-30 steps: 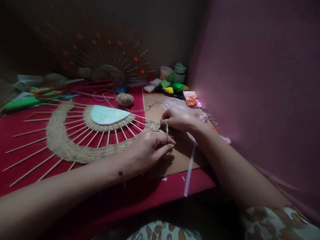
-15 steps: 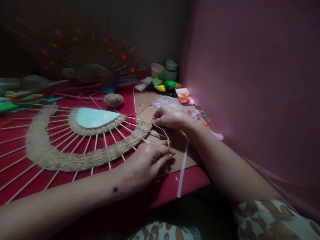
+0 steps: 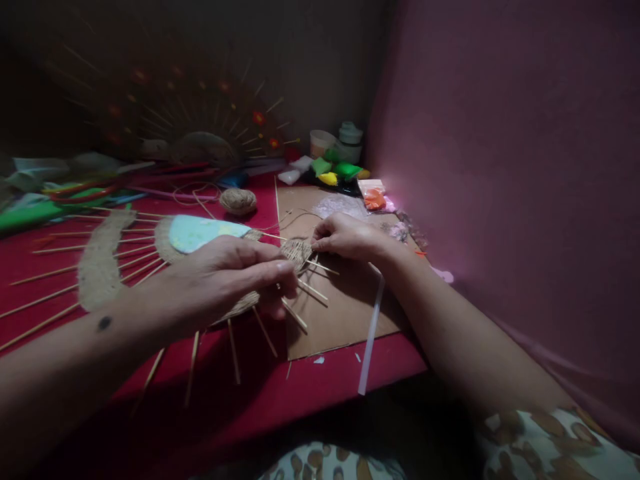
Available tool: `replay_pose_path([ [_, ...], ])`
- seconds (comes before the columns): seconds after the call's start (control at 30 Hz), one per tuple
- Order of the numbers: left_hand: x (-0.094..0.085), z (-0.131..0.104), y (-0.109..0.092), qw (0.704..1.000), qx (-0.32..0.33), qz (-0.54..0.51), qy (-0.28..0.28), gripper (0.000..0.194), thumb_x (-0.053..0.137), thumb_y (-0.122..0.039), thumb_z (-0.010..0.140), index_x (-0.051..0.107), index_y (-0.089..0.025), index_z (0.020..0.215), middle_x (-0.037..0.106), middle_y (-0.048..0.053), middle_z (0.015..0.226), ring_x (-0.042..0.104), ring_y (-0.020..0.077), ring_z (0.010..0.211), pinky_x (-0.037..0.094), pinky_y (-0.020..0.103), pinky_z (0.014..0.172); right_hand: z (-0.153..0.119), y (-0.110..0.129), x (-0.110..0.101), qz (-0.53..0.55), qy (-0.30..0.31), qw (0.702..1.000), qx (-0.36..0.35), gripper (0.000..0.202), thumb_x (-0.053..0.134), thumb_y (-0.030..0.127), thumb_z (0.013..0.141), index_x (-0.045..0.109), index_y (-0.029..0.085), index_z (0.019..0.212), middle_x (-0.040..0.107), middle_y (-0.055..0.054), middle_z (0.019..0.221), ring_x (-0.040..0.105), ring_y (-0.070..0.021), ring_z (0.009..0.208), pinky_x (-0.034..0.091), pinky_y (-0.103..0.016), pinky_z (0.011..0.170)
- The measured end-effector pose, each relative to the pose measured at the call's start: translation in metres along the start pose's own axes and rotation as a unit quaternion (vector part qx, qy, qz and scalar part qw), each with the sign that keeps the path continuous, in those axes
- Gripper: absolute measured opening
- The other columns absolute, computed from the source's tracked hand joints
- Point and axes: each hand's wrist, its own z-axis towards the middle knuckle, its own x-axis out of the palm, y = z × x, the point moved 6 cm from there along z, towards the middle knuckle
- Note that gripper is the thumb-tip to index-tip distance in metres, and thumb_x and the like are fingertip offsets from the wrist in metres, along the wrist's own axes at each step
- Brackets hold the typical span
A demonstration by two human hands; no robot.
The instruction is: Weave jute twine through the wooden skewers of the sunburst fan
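A fan-shaped frame of thin sticks (image 3: 313,292) carries a curved woven twine band (image 3: 100,267). At the band's right end my right hand (image 3: 345,235) is closed, thumb and fingertips pinching its edge. My left hand (image 3: 235,270) reaches across the band from the left, fingers closed together close to the sticks. Part of the twine lies between my hands, and its strand is mostly hidden by my left fingers. Behind my left hand, a pale blue half-round piece (image 3: 205,232) with yellowish patches sits at the fan's centre. A ball of twine (image 3: 238,201) rests behind it.
Brown cardboard (image 3: 340,313) lies under the fan's right end on a red table cover (image 3: 240,413). A whitish translucent stick (image 3: 371,340) crosses the cardboard's edge. Colourful packets (image 3: 345,171), a cup (image 3: 321,143) and a jar (image 3: 350,141) stand behind. A pink cloth (image 3: 500,167) hangs at right.
My left hand has moved left and up, from beyond the band's right end to over the band. My right hand stays at the band's end. The view has shifted slightly.
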Motion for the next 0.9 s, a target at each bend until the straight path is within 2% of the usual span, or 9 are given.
replay_pose_path([
  [0.07, -0.007, -0.006, 0.014, 0.998, -0.029, -0.045, 0.017, 0.031, 0.058, -0.041, 0.082, 0.069, -0.014, 0.075, 0.07, 0.005, 0.067, 0.065, 0.0155, 0.061, 0.05, 0.023, 0.061, 0.001, 0.0, 0.0, -0.002, -0.007, 1.0, -0.009, 0.009, 0.06, 0.012, 0.075, 0.067, 0.013, 0.069, 0.053, 0.002, 0.055, 0.044, -0.0081, 0.051, 0.032, -0.024, 0.05],
  [0.17, -0.019, -0.016, 0.038, 0.99, -0.082, -0.11, -0.014, 0.025, 0.06, -0.038, 0.083, 0.067, -0.015, 0.081, 0.071, 0.004, 0.076, 0.063, 0.0122, 0.06, 0.048, 0.019, 0.059, 0.003, -0.002, 0.0, 0.003, -0.018, 1.0, -0.005, 0.009, 0.06, 0.011, 0.075, 0.069, 0.012, 0.072, 0.055, 0.001, 0.058, 0.046, -0.0087, 0.054, 0.033, -0.023, 0.051],
  [0.27, -0.021, -0.023, 0.055, 0.977, -0.13, -0.162, -0.035, 0.021, 0.063, -0.037, 0.081, 0.065, -0.017, 0.085, 0.072, 0.004, 0.074, 0.061, 0.0108, 0.054, 0.046, 0.017, 0.053, 0.002, -0.002, 0.0, 0.017, -0.025, 1.0, -0.009, 0.009, 0.061, 0.01, 0.075, 0.07, 0.011, 0.073, 0.057, 0.001, 0.06, 0.047, -0.0085, 0.057, 0.034, -0.022, 0.053],
  [0.37, -0.014, -0.026, 0.056, 0.975, -0.134, -0.178, -0.019, 0.022, 0.065, -0.038, 0.079, 0.065, -0.017, 0.084, 0.071, 0.005, 0.068, 0.059, 0.0108, 0.046, 0.046, 0.018, 0.046, 0.0, -0.004, 0.0, 0.031, -0.027, 0.999, -0.005, 0.01, 0.061, 0.014, 0.077, 0.069, 0.011, 0.071, 0.055, 0.001, 0.058, 0.045, -0.0076, 0.055, 0.032, -0.022, 0.051],
  [0.53, 0.004, -0.031, 0.05, 0.968, -0.15, -0.19, 0.065, 0.029, 0.063, -0.045, 0.08, 0.066, -0.017, 0.084, 0.071, 0.007, 0.07, 0.059, 0.013, 0.045, 0.053, 0.025, 0.046, 0.0, -0.01, 0.003, 0.088, -0.013, 0.996, 0.01, 0.009, 0.061, 0.016, 0.078, 0.066, 0.012, 0.071, 0.051, 0.003, 0.054, 0.041, -0.006, 0.048, 0.028, -0.021, 0.046],
  [0.67, 0.013, -0.035, 0.052, 0.962, -0.166, -0.191, 0.106, 0.029, 0.06, -0.046, 0.083, 0.066, -0.017, 0.088, 0.072, 0.008, 0.074, 0.06, 0.0114, 0.046, 0.051, 0.021, 0.046, 0.001, -0.014, 0.006, 0.118, -0.015, 0.993, 0.019, 0.007, 0.061, 0.014, 0.077, 0.065, 0.012, 0.071, 0.05, 0.004, 0.055, 0.041, -0.0057, 0.048, 0.029, -0.021, 0.046],
  [0.8, 0.014, -0.034, 0.057, 0.961, -0.16, -0.2, 0.1, 0.031, 0.06, -0.046, 0.083, 0.065, -0.019, 0.096, 0.072, 0.008, 0.073, 0.06, 0.0112, 0.044, 0.049, 0.019, 0.042, 0.001, -0.013, 0.006, 0.103, -0.026, 0.994, 0.01, 0.008, 0.061, 0.014, 0.077, 0.065, 0.012, 0.07, 0.051, 0.004, 0.056, 0.042, -0.0064, 0.05, 0.03, -0.022, 0.049],
  [0.9, 0.007, -0.033, 0.058, 0.965, -0.166, -0.199, 0.047, 0.035, 0.064, -0.044, 0.08, 0.061, -0.022, 0.107, 0.07, 0.004, 0.068, 0.058, 0.0123, 0.042, 0.05, 0.022, 0.042, 0.0, -0.013, 0.006, 0.091, -0.034, 0.995, 0.007, 0.009, 0.061, 0.015, 0.078, 0.067, 0.012, 0.072, 0.055, 0.001, 0.059, 0.044, -0.0078, 0.053, 0.032, -0.024, 0.051],
])
